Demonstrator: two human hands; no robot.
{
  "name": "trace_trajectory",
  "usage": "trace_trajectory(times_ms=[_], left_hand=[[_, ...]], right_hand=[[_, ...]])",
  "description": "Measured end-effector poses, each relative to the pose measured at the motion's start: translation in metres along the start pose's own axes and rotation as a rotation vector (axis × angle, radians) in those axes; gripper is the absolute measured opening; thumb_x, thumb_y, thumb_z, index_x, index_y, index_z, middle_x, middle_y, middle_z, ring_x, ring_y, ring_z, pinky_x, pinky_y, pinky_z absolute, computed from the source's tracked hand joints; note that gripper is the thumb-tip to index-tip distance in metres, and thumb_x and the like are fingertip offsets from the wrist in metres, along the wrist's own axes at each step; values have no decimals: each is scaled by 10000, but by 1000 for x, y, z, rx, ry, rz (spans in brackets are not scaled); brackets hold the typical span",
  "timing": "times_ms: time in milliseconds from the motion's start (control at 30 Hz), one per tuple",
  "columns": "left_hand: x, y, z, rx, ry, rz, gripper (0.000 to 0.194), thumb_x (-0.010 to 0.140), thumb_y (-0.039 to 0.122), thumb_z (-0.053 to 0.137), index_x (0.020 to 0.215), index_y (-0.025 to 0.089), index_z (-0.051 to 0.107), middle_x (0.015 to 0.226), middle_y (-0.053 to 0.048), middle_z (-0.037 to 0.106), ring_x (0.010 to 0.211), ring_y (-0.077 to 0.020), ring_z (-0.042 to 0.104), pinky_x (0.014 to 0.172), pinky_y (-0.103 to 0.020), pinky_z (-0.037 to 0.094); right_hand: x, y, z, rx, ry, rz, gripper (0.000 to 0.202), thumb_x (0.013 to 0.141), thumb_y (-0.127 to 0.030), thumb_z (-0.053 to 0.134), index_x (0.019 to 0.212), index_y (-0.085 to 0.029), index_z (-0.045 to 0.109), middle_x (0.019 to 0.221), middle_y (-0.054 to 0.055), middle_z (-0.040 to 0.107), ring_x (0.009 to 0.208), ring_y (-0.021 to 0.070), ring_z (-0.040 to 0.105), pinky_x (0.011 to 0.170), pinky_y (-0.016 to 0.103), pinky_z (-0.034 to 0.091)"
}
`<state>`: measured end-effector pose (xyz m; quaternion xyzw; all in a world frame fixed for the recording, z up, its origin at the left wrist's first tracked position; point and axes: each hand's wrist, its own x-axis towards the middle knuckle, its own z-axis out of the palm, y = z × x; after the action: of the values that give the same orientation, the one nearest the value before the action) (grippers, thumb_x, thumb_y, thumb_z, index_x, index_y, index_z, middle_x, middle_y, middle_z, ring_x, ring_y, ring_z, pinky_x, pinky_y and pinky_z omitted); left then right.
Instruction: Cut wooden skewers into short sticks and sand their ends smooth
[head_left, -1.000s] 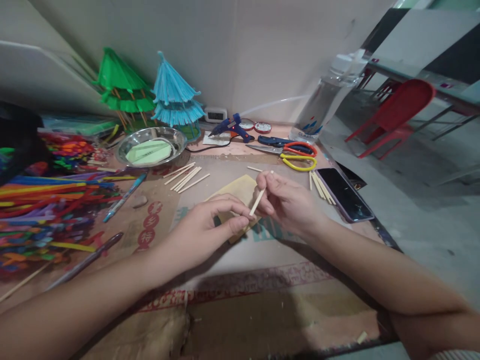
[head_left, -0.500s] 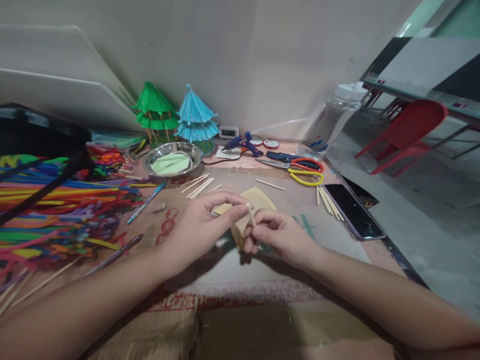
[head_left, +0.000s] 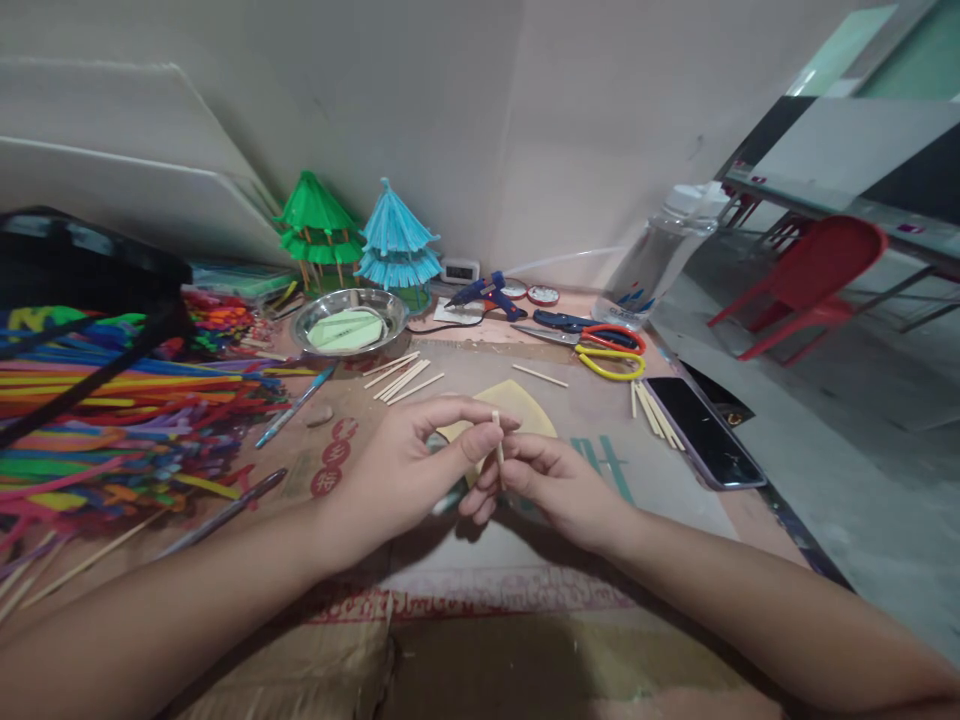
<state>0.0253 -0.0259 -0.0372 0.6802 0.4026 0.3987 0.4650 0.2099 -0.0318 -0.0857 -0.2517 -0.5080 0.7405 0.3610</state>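
A short wooden stick (head_left: pixel 498 438) stands nearly upright between my two hands. Its upper end is pinched between the thumb and fingers of my left hand (head_left: pixel 420 455). Lower down, the closed fingertips of my right hand (head_left: pixel 562 485) grip the same stick. A yellow piece of paper or card (head_left: pixel 517 398) is partly hidden behind the hands; whether the fingers touch it I cannot tell. Just beyond the left hand lie several loose wooden sticks (head_left: pixel 405 380), and a single stick (head_left: pixel 540 375) lies past the yellow piece.
Pipe cleaners (head_left: pixel 112 400) cover the left side. Behind stand a metal bowl (head_left: pixel 397 335), green (head_left: pixel 319 210) and blue (head_left: pixel 396 230) paper-roofed models, a glue gun (head_left: pixel 487 292) and scissors (head_left: pixel 611 362). Rightward are more sticks (head_left: pixel 658 415), a phone (head_left: pixel 705 432) and a large bottle (head_left: pixel 649 265).
The stick has turned from a slant to nearly upright. My fingers have shifted on it, and the right fingers have moved slightly left and under. The camera view has shifted slightly.
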Motion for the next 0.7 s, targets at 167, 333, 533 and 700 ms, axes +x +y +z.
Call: trace_trajectory(times_ms=[167, 333, 533, 700], left_hand=[[0, -1, -1, 29, 3, 19, 233, 934, 330, 598, 976, 180, 771, 835, -30, 775, 745, -166, 699, 706, -269, 553], [0, -2, -1, 20, -9, 6, 236, 941, 324, 584, 970, 168, 759, 811, -32, 765, 755, -174, 697, 735, -285, 548], [4, -8, -3, 101, -1, 28, 276, 953, 395, 571, 970, 177, 740, 896, -57, 771, 817, -194, 701, 774, -313, 539], [32, -21, -45, 830, 50, 196, 310, 971, 381, 513, 1020, 186, 749, 1084, -102, 752, 1060, -279, 657, 963, -399, 467]], right_hand=[[0, -2, 0, 12, 21, 17, 346, 854, -486, 742, 849, -150, 660, 823, 78, 791, 686, 158, 738, 688, 322, 606], [0, 0, -1, 12, 18, 30, 341, 856, -479, 743, 864, -153, 643, 822, 74, 787, 688, 156, 737, 686, 325, 608], [2, -2, -4, -111, 87, 1, 366, 859, -535, 712, 879, -190, 592, 780, 44, 761, 663, 167, 717, 669, 347, 588], [17, -33, -58, -996, 423, -289, 124, 866, -316, 681, 818, -202, 696, 835, 47, 733, 794, 187, 659, 747, 337, 510]])
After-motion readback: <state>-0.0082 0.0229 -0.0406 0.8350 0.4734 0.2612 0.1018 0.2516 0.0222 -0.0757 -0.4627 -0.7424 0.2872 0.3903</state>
